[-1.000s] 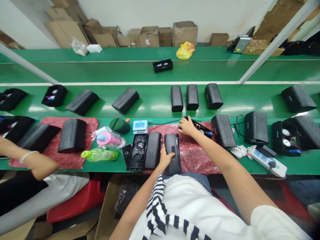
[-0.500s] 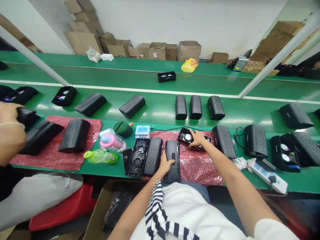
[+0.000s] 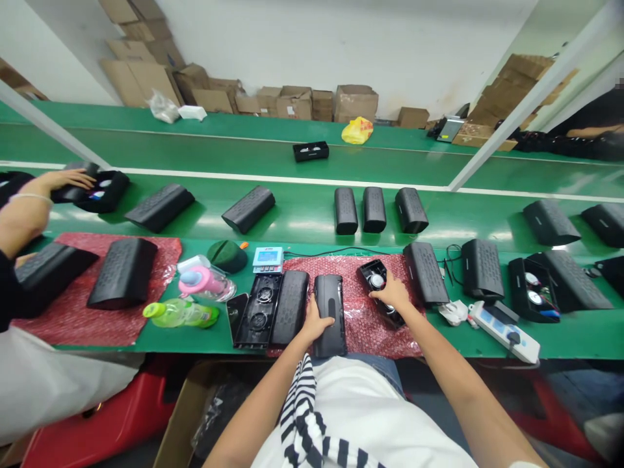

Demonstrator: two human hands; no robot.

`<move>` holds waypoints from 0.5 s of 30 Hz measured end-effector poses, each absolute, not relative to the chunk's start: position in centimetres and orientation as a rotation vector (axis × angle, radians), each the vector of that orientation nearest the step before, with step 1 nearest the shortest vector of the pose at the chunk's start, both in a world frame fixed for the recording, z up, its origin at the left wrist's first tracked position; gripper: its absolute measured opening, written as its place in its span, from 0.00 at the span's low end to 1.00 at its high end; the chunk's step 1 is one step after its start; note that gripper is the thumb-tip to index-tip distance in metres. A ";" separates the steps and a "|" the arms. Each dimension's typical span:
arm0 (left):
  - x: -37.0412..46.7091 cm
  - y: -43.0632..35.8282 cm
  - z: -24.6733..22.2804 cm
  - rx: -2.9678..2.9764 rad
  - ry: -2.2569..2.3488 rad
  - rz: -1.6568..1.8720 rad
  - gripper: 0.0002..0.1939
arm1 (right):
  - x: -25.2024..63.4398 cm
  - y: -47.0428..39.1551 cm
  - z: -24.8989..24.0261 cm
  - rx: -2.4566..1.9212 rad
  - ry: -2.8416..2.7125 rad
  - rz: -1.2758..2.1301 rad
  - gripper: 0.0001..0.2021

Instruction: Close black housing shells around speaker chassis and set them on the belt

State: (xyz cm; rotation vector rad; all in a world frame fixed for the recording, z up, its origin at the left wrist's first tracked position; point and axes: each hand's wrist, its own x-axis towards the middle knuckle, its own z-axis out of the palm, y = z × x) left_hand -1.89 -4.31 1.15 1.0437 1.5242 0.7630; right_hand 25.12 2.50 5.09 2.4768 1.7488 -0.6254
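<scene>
My left hand [image 3: 314,323] grips a smooth black speaker housing [image 3: 331,292] with an oval recess, thumb on top and fingers along its left side. My right hand [image 3: 392,294] is closed around an open black speaker shell [image 3: 370,268], which lies slanted on red bubble wrap [image 3: 358,341]. A round silver-rimmed driver [image 3: 376,281] shows inside the shell; the hand covers part of it. Left of my left hand lie a textured black speaker cover [image 3: 291,305] and an open speaker panel [image 3: 258,315] with two round drivers.
A small blue-screened meter [image 3: 268,259] stands behind the panel, its cable running right. Bottles, including a green one [image 3: 182,313], and a phone [image 3: 237,316] are at left. A power strip [image 3: 507,333] and more speakers [image 3: 425,273] sit at right. A co-worker's hand [image 3: 65,180] touches a speaker part.
My right hand has turned the open shell from nearly sideways to a steeper slant. My left hand stays on its housing. The co-worker's hand has moved farther back, to the speaker parts.
</scene>
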 end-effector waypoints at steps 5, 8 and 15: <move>-2.0 -4.4 1.2 1.117 1.560 0.696 0.55 | 25.6 -0.8 4.4 2.651 1.714 -0.488 0.48; -1.8 -4.6 1.2 1.166 1.573 0.682 0.54 | 23.9 -2.9 3.9 2.744 1.995 -0.359 0.35; -1.1 -4.9 1.4 1.221 1.609 0.634 0.53 | 15.5 -6.2 1.5 2.516 1.923 -2.231 0.32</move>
